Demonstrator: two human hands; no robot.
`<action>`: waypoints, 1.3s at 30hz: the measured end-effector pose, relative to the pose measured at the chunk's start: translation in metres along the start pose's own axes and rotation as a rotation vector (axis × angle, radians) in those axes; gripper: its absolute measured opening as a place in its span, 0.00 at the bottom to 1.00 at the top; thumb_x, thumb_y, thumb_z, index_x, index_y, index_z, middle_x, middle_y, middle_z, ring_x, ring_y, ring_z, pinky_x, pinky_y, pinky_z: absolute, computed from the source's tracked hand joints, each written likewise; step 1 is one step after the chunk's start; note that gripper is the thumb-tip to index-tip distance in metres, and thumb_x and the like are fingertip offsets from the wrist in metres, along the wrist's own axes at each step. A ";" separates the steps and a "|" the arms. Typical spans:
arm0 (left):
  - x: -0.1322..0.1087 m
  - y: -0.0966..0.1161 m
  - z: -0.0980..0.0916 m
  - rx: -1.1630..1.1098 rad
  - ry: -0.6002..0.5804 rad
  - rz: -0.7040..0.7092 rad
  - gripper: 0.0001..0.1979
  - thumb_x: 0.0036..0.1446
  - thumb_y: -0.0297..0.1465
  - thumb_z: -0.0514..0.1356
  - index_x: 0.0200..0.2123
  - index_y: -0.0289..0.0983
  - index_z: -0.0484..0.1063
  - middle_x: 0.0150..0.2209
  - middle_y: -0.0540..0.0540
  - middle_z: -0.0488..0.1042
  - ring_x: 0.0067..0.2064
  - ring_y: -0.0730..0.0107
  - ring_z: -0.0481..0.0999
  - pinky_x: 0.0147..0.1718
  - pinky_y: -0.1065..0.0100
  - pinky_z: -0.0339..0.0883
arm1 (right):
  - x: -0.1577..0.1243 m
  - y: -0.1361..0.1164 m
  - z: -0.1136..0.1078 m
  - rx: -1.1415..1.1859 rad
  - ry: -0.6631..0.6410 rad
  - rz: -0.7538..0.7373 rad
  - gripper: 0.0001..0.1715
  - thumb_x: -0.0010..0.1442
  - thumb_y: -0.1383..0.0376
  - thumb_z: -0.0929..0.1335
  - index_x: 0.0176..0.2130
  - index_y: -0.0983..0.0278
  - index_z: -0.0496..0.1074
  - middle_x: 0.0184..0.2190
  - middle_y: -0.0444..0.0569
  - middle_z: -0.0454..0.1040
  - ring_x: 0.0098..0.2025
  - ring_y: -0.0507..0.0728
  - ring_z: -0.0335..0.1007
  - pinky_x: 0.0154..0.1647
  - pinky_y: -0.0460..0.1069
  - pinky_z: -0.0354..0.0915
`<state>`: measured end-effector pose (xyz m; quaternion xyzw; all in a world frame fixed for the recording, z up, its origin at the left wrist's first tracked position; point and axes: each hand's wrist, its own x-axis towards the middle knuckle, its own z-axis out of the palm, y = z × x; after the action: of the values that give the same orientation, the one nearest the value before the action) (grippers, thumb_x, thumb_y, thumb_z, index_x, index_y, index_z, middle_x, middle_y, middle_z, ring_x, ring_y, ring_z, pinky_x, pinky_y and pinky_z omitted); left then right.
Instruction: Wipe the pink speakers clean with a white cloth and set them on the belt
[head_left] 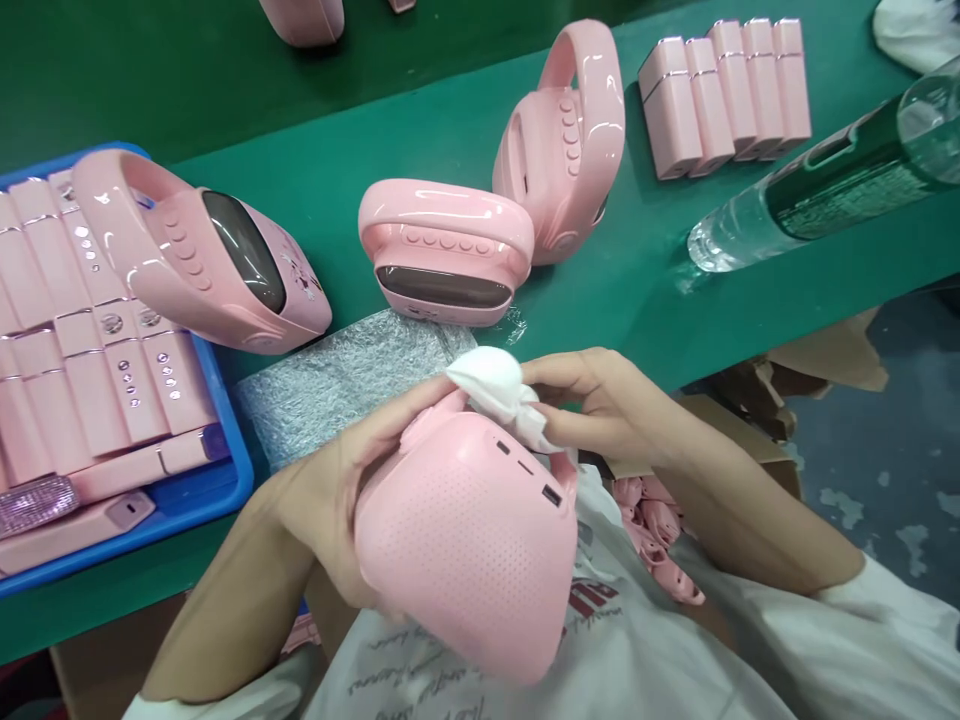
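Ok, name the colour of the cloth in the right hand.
The cloth is white, as the head view shows.

1 pink speaker (465,540) in left hand (322,500), 3 whole speakers (450,250) beyond. 1 white cloth (491,380) in right hand (592,400); past it, 5 pink blocks (720,110), 1 bottle (840,185). 1 blue tray (238,455) left of left hand.

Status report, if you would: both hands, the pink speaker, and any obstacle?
Left hand grips pink speaker; right hand holds white cloth at its ported edge. Perforated face toward camera. Nothing visible blocking hands.
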<state>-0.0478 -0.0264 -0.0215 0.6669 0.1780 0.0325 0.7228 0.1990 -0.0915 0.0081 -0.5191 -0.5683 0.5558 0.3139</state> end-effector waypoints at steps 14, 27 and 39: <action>0.001 0.013 0.015 0.031 0.116 0.178 0.58 0.34 0.43 0.73 0.66 0.45 0.48 0.62 0.41 0.60 0.61 0.42 0.62 0.61 0.48 0.54 | 0.018 0.031 0.017 -0.400 0.153 -0.342 0.12 0.60 0.66 0.61 0.32 0.64 0.73 0.25 0.45 0.74 0.27 0.49 0.67 0.29 0.43 0.60; -0.001 0.010 0.016 0.032 0.150 0.158 0.60 0.31 0.42 0.73 0.67 0.43 0.48 0.63 0.40 0.60 0.61 0.40 0.62 0.63 0.45 0.50 | 0.015 0.029 0.002 -0.189 -0.083 -0.162 0.14 0.62 0.63 0.63 0.35 0.66 0.76 0.24 0.42 0.71 0.25 0.48 0.66 0.26 0.41 0.59; 0.002 0.006 0.007 0.001 0.112 0.167 0.57 0.33 0.42 0.73 0.67 0.46 0.50 0.64 0.43 0.60 0.62 0.39 0.62 0.63 0.45 0.51 | 0.020 0.029 0.008 -0.516 0.072 -0.340 0.21 0.64 0.62 0.60 0.21 0.64 0.62 0.16 0.41 0.61 0.19 0.47 0.53 0.22 0.45 0.48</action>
<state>-0.0431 -0.0321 -0.0161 0.6768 0.1620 0.1296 0.7063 0.1926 -0.0797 -0.0252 -0.4985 -0.7580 0.3139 0.2801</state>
